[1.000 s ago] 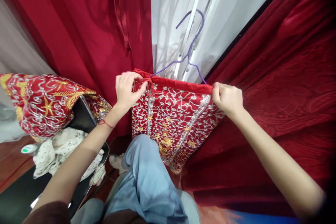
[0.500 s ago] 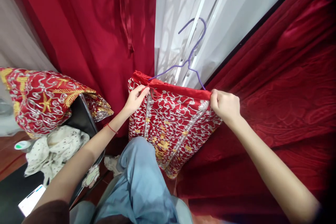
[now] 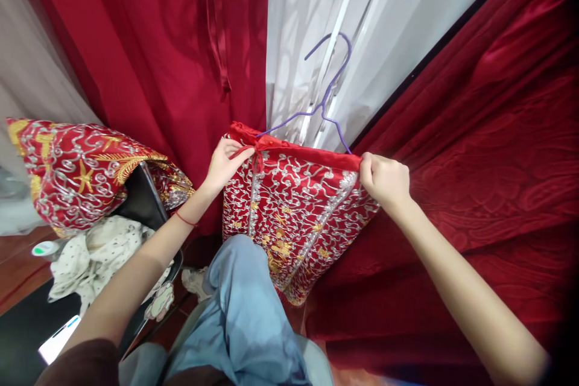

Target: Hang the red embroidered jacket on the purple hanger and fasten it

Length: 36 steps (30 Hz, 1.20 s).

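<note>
A red skirt (image 3: 289, 211) with silver and gold embroidery hangs in front of my knee, its plain red waistband (image 3: 307, 152) along the top. The purple wire hanger (image 3: 323, 105) has its shoulders inside the waistband and its hook up. At the waistband's left part, my left hand (image 3: 225, 163) pinches a thin red tie (image 3: 243, 151) between thumb and fingers. A small red knot or loop shows just right of these fingertips. My right hand (image 3: 386, 180) is closed round the right end of the waistband, where the hanger's tip is hidden.
On the left, another embroidered red garment (image 3: 85, 175) drapes over a black chair (image 3: 147, 193). Near it lie a white dotted cloth (image 3: 97, 256), a white bottle (image 3: 45, 248) and a bright-screened phone (image 3: 58, 341). Red curtains (image 3: 181, 42) and a white curtain (image 3: 298, 24) hang behind.
My left hand has shifted slightly left, away from the knot, drawing the tie out sideways. My right hand keeps its hold on the waistband. The view has moved slightly.
</note>
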Tool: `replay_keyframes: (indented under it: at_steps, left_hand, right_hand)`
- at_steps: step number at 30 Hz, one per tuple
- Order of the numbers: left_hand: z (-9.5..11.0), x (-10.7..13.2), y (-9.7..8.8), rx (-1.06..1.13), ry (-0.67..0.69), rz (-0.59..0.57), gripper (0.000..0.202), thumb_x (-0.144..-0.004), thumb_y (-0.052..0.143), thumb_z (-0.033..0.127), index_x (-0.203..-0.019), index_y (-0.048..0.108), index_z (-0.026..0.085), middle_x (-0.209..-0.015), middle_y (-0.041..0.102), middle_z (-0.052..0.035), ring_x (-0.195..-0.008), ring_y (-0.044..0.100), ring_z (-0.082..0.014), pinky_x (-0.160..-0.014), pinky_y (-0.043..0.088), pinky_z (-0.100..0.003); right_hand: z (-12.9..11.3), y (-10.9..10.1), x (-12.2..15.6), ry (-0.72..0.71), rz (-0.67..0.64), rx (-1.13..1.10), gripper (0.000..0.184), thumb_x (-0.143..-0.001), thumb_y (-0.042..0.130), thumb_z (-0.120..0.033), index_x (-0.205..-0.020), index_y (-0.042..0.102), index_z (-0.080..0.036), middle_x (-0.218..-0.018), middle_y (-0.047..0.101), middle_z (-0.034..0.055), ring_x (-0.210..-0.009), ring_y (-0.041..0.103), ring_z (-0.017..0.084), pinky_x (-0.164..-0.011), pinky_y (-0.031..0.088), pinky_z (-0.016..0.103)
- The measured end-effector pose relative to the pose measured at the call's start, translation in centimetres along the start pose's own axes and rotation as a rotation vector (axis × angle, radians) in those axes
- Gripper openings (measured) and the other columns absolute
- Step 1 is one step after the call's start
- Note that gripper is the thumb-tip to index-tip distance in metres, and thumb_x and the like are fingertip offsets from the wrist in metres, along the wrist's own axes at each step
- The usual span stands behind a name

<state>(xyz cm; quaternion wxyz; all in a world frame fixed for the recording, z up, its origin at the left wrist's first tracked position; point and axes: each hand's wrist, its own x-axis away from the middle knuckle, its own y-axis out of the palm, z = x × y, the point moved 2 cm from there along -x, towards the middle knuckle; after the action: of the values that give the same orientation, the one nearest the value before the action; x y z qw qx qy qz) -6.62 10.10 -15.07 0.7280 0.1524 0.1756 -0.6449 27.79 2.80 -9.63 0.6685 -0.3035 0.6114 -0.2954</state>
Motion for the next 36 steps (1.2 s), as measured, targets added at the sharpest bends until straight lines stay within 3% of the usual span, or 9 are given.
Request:
replay_keyframes:
  at_steps: [3, 5, 9, 12, 15, 20, 26, 31, 36]
  left_hand:
    - [1.3, -0.2, -2.1, -0.298, 0.364, 0.265, 0.049, -0.072, 0.078, 0.041, -0.108, 0.052, 0.021, -0.117, 0.06, -0.0103, -0.107, 0.061, -0.021, -0.092, 0.049, -0.036]
    - [1.7, -1.0, -3.1, -0.411, 0.469, 0.277, 0.05, -0.077, 0.074, 0.043, -0.115, 0.051, 0.02, -0.126, 0.057, -0.013, -0.119, 0.056, -0.0241, -0.099, 0.045, -0.039]
    - [0.8, -3.9, -3.5, -0.283, 0.35, -0.085, 0.044, -0.085, 0.063, 0.052, -0.114, 0.055, 0.02, -0.109, 0.066, -0.0084, -0.105, 0.063, -0.0207, -0.096, 0.048, -0.037]
    - [0.2, -5.0, -2.9, -0.181, 0.276, -0.291, 0.042, -0.086, 0.057, 0.058, -0.1, 0.06, 0.019, -0.094, 0.068, -0.0053, -0.088, 0.065, -0.0173, -0.084, 0.052, -0.031]
    - [0.5, -4.8, -2.7, -0.13, 0.304, -0.182, 0.042, -0.085, 0.058, 0.062, -0.084, 0.059, 0.02, -0.076, 0.063, -0.0016, -0.07, 0.062, -0.0145, -0.069, 0.052, -0.028]
    - [-0.3, -3.4, -2.9, -0.033, 0.248, 0.053, 0.041, -0.085, 0.058, 0.063, -0.088, 0.056, 0.022, -0.073, 0.061, 0.0013, -0.07, 0.063, -0.0125, -0.065, 0.051, -0.023]
    - [-9.0, 2.5, -3.2, 0.08, -0.108, 0.027, 0.055, -0.064, 0.08, 0.056, -0.102, 0.063, 0.019, -0.103, 0.072, -0.0074, -0.092, 0.069, -0.0196, -0.084, 0.054, -0.029]
    - [-17.7, 10.3, -3.3, 0.058, -0.485, 0.102, 0.041, -0.06, 0.083, 0.051, -0.082, 0.071, 0.018, -0.082, 0.075, -0.0052, -0.081, 0.069, -0.0224, -0.075, 0.054, -0.031]
    - [-19.1, 13.0, -3.3, 0.072, -0.462, 0.214, 0.037, -0.065, 0.08, 0.05, -0.082, 0.071, 0.018, -0.087, 0.076, -0.0039, -0.083, 0.069, -0.0205, -0.078, 0.054, -0.029]
  right_hand:
    - [0.1, -0.3, -0.1, 0.004, 0.022, -0.12, 0.038, -0.097, 0.033, -0.034, -0.079, 0.062, -0.019, -0.073, 0.066, 0.0095, -0.064, 0.058, 0.02, -0.056, 0.028, 0.03]
    - [0.8, -0.5, -0.1, 0.008, 0.037, -0.324, 0.034, -0.097, 0.036, -0.037, -0.09, 0.064, -0.019, -0.082, 0.069, 0.0092, -0.073, 0.062, 0.021, -0.064, 0.038, 0.031]
    - [3.4, -0.5, 0.5, 0.209, 0.073, -0.814, 0.037, -0.093, 0.045, -0.052, -0.098, 0.066, -0.022, -0.102, 0.071, 0.0074, -0.096, 0.064, 0.024, -0.086, 0.047, 0.038]
    - [4.7, 0.5, 1.9, 0.411, -0.142, -1.082, 0.041, -0.078, 0.064, -0.062, -0.088, 0.069, -0.022, -0.087, 0.073, 0.005, -0.085, 0.067, 0.026, -0.077, 0.052, 0.04]
    - [4.5, 1.3, 3.4, 0.433, -0.164, -1.181, 0.04, -0.066, 0.077, -0.058, -0.083, 0.07, -0.023, -0.08, 0.073, 0.0026, -0.077, 0.068, 0.025, -0.076, 0.054, 0.04]
    - [3.6, 2.5, 5.3, 0.484, 0.224, -1.101, 0.037, -0.069, 0.078, -0.051, -0.092, 0.069, -0.023, -0.093, 0.073, 0.0017, -0.084, 0.067, 0.021, -0.085, 0.053, 0.038]
    - [2.4, 7.1, 11.1, 0.696, 0.192, -1.095, 0.043, -0.068, 0.078, -0.05, -0.096, 0.069, -0.02, -0.104, 0.074, 0.0088, -0.096, 0.068, 0.026, -0.09, 0.053, 0.041]
    - [0.1, 11.8, 17.2, 0.903, 0.119, -1.042, 0.043, -0.069, 0.076, -0.051, -0.095, 0.072, -0.017, -0.106, 0.075, 0.0109, -0.104, 0.068, 0.031, -0.098, 0.051, 0.045]
    - [-2.4, 13.1, 18.9, 1.008, 0.299, -0.977, 0.044, -0.074, 0.07, -0.052, -0.1, 0.072, -0.017, -0.111, 0.074, 0.0129, -0.107, 0.068, 0.033, -0.099, 0.051, 0.045]
